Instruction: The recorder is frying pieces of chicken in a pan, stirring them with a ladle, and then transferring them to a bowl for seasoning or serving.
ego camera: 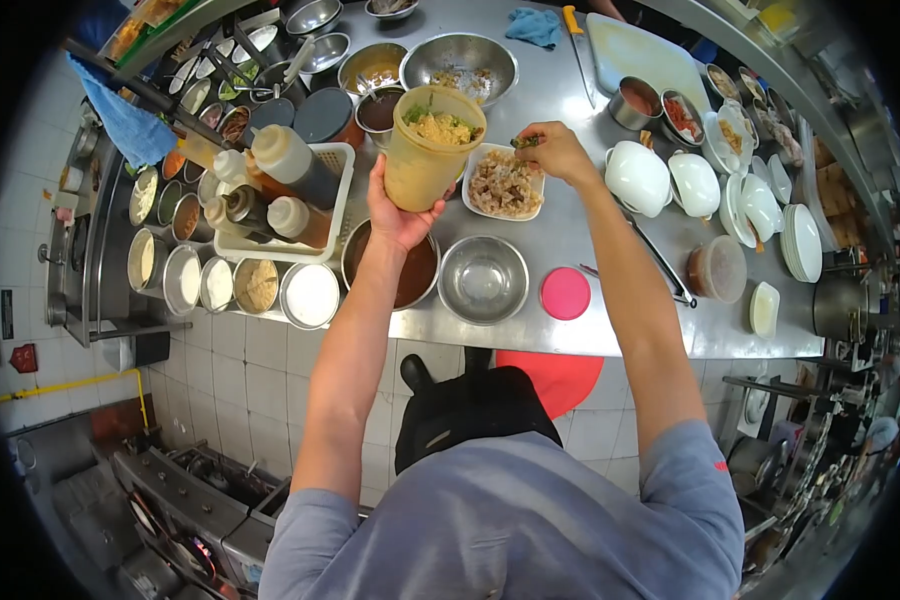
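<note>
My left hand (pixel 405 214) grips a tall yellowish plastic tub (pixel 427 169) from below and holds it tilted. Inside the tub lie a crumbly yellow food and some chopped greens (pixel 442 126). My right hand (pixel 555 154) pinches a small bit of dark green food (pixel 525 142) over the right rim of a white square dish (pixel 489 214). Pale chopped food, perhaps meat (pixel 504 182), fills that dish. Nearer me stand a bare steel bowl (pixel 484 279) and a pot of brown sauce (pixel 412 281), partly hidden by my left forearm.
Squeeze bottles (pixel 289 161) crowd a white plastic basket (pixel 328 251) at left. Behind the tub is a large steel bowl (pixel 457 64). A knife (pixel 583 56) lies beside a cutting board (pixel 641 60). Tongs (pixel 656 259), white bowls (pixel 640 180) and a pink lid (pixel 565 293) are at right.
</note>
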Motion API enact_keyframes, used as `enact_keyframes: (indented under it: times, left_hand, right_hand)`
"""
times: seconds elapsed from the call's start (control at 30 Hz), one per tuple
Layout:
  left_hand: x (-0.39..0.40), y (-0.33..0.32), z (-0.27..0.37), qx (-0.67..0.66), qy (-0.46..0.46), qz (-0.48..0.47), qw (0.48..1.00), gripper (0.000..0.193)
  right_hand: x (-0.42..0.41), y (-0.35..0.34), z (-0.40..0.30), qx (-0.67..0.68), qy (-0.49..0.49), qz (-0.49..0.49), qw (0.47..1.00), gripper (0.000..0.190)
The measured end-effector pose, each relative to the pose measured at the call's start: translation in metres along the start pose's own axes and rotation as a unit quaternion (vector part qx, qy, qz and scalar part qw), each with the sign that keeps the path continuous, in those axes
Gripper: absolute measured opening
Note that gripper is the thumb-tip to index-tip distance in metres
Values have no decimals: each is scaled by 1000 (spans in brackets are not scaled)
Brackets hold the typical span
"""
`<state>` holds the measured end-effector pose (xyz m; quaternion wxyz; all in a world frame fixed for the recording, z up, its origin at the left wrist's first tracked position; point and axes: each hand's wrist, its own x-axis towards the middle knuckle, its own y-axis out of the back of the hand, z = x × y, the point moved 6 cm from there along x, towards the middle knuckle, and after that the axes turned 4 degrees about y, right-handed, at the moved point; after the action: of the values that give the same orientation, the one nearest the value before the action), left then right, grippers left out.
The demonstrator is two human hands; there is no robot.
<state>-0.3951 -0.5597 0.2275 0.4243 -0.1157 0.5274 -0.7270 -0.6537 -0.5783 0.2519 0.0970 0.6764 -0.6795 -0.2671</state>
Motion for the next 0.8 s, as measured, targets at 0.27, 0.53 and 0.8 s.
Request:
enact_keyframes:
  times: [0.27,0.53,0.8]
  left_hand:
    - [-7,-4,2,17,-9,4,1000,75]
    - [-13,0,6,12,-17,12,1000,76]
    - [-14,2,5,9,-7,1,1000,78]
  right_hand:
    - [9,-22,6,22,15,19,999,27]
    - [-7,-18,4,-76,8,-19,997,23]
    - [3,-7,-1,-84,-35,-33,995,19]
